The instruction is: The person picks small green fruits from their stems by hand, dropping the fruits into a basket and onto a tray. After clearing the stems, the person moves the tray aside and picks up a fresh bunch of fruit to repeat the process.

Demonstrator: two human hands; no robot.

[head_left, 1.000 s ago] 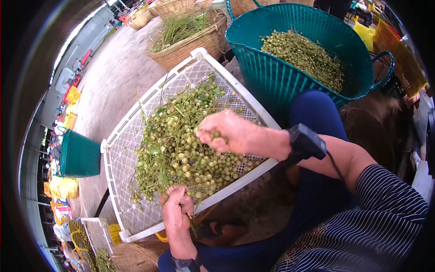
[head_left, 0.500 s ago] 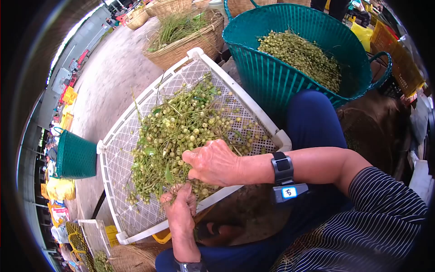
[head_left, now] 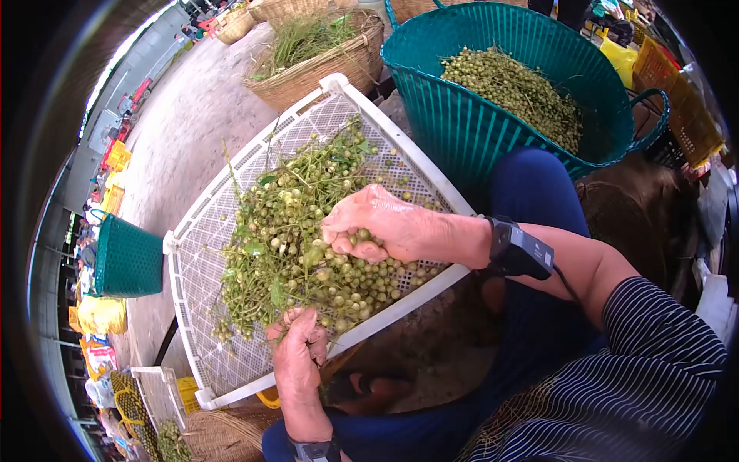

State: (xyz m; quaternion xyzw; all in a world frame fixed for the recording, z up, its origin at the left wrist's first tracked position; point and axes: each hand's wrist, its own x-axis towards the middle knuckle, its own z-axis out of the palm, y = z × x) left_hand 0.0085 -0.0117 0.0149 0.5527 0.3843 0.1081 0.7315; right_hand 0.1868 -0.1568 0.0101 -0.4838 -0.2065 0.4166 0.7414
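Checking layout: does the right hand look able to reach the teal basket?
Probably yes: the right hand, clutching fruit over the white tray, has the teal basket just beyond the rim, nothing between.

A pile of stemmed berries lies on the perforated tray. The right hand rests on the pile's right side; the left hand sits at the tray's near edge, touching the pile. Behind the tray, to the right, stands a plastic basket with loose berries in it. A wicker basket stands behind the tray's far corner, and a smaller basket on the floor to its left
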